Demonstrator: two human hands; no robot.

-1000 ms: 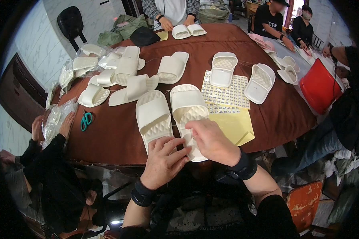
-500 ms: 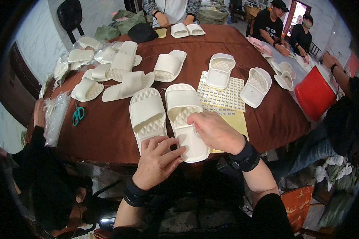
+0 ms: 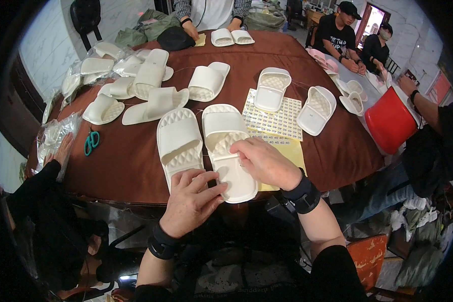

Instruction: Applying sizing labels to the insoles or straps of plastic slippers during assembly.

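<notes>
A pair of white slide slippers lies in front of me at the table's near edge, toes pointing away. My left hand (image 3: 191, 199) rests across the heel ends of the left slipper (image 3: 180, 138) and the right slipper (image 3: 238, 181), its fingers spread. With curled fingers, my right hand (image 3: 272, 163) presses on the right slipper's insole just below the strap. Whatever its fingertips may hold is hidden. Beside that hand, partly under it, are yellow-backed sticker sheets (image 3: 289, 151) with rows of small printed labels. Another white slipper (image 3: 273, 95) stands on the upper sheet, and one more (image 3: 316, 110) lies right of it.
More white slippers (image 3: 156, 105), some bagged in clear plastic, crowd the table's left side. Teal scissors (image 3: 91, 142) lie near a co-worker's hand (image 3: 64, 150) on plastic bags. Another person stands opposite, behind a white pair (image 3: 231, 38). A red bucket (image 3: 392, 121) is at right.
The view has shifted slightly. My hands keep their places on the slippers. At left, the co-worker's hand has moved onto the plastic bags; the person opposite has drawn one hand away from the other.
</notes>
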